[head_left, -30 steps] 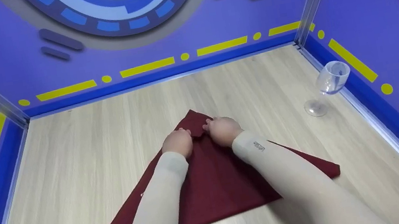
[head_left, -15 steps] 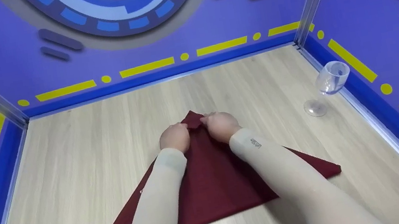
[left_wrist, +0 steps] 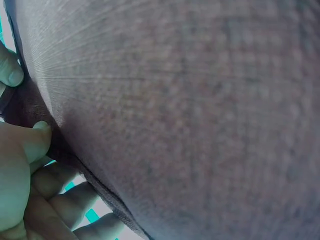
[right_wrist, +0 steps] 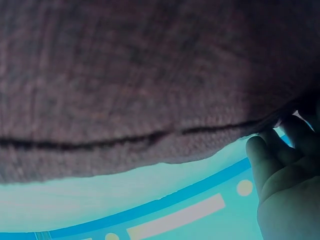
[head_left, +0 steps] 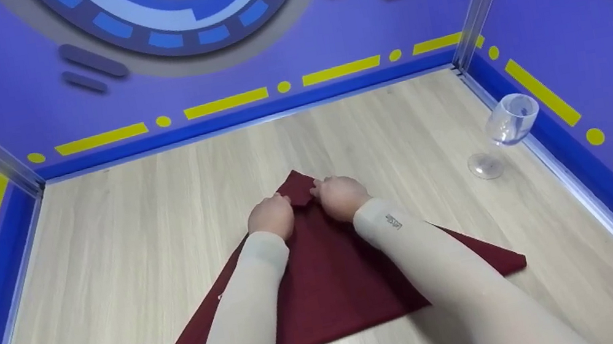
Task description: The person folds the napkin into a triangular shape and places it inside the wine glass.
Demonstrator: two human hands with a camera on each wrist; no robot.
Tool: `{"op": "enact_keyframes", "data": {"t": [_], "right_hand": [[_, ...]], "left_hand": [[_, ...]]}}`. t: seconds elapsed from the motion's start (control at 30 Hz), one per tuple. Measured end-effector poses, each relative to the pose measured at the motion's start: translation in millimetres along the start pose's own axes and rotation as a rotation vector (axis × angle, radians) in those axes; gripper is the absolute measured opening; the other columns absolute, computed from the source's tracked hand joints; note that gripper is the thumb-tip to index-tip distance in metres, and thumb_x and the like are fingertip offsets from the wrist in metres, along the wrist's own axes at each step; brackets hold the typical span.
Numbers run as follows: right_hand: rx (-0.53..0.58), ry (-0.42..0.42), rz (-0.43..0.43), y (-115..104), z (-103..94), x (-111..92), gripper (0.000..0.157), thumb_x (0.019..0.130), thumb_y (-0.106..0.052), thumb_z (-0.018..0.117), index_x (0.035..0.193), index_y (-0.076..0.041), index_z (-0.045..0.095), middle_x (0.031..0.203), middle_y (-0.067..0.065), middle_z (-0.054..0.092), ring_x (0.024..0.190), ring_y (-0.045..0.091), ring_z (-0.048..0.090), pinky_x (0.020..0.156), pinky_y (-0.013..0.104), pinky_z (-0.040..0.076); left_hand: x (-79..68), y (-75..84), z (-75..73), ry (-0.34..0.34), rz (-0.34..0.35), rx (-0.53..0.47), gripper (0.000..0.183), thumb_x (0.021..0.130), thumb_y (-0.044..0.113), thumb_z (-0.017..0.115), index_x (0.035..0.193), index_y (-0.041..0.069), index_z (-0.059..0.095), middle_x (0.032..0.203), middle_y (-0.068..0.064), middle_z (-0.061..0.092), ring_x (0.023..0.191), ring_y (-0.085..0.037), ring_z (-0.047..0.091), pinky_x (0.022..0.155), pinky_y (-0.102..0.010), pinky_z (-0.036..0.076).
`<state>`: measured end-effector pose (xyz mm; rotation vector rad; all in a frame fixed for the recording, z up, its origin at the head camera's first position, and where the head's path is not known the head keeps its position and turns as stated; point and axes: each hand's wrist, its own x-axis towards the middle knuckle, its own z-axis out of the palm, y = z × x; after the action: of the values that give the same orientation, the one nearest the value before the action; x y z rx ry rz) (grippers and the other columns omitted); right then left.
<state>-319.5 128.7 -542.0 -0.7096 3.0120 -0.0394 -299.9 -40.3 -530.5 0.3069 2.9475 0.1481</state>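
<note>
A dark red cloth napkin [head_left: 327, 293], folded into a wide triangle, lies on the table with its long edge towards me. At its far point a small flap [head_left: 298, 189] is turned down. My left hand [head_left: 272, 218] pinches the left side of this point; in the left wrist view its thumb [left_wrist: 37, 140] lies on the cloth, with fingers curled past the edge. My right hand [head_left: 342, 196] pinches the right side, thumb and fingers at the flap. In the right wrist view the fingers [right_wrist: 265, 155] meet the cloth's edge, partly in shadow.
A clear wine glass [head_left: 512, 119] stands upright at the right, close to the side wall. Blue panels with yellow dashes [head_left: 342, 70] enclose the wooden table [head_left: 153, 222] at the back and both sides.
The turned-down flap was shorter half a second ago and now reaches further towards me. Both hands have shifted slightly with it, still at the napkin's point. The glass has not moved.
</note>
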Motion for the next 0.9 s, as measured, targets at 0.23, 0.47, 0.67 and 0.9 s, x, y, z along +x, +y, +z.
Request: {"op": "enact_keyframes", "data": {"t": [0.23,0.47,0.67,0.9], "right_hand": [[-0.017,-0.001,-0.003,-1.5,-1.2,-4.7,0.029,0.096,-0.021,0.045,0.116,-0.01,0.064,0.121,0.004,0.063,0.102,0.025,0.062,0.08,0.039,0.053],[-0.02,0.055,0.006,0.5,-4.9,-1.9,0.018,0.09,-0.012,0.05,0.089,-0.016,0.067,0.086,0.007,0.069,0.077,0.025,0.065,0.065,0.04,0.053],[0.033,0.108,0.037,3.2,-4.7,2.8,0.018,0.09,-0.013,0.049,0.089,-0.016,0.066,0.082,0.007,0.068,0.077,0.025,0.065,0.064,0.041,0.053],[0.1,0.1,0.063,7.9,-1.7,1.1,0.017,0.091,-0.025,0.055,0.086,-0.017,0.069,0.083,0.004,0.069,0.081,0.023,0.065,0.07,0.041,0.052]], "left_hand": [[-5.2,0.4,-0.1,-0.011,0.016,-0.011,0.034,0.1,0.017,0.036,0.122,0.012,0.061,0.129,-0.009,0.057,0.106,-0.029,0.059,0.088,-0.042,0.049],[1.1,-4.1,-6.4,0.033,0.007,-0.048,0.023,0.091,0.008,0.05,0.094,0.018,0.07,0.096,-0.006,0.07,0.089,-0.023,0.066,0.073,-0.038,0.053],[7.1,-7.0,-8.2,0.092,-0.017,-0.088,0.024,0.094,0.012,0.047,0.092,0.018,0.07,0.094,-0.005,0.071,0.088,-0.023,0.066,0.071,-0.04,0.054],[5.6,-7.3,-4.8,0.103,-0.037,-0.112,0.022,0.095,0.021,0.049,0.091,0.017,0.071,0.094,-0.005,0.071,0.088,-0.024,0.067,0.073,-0.04,0.053]]}}
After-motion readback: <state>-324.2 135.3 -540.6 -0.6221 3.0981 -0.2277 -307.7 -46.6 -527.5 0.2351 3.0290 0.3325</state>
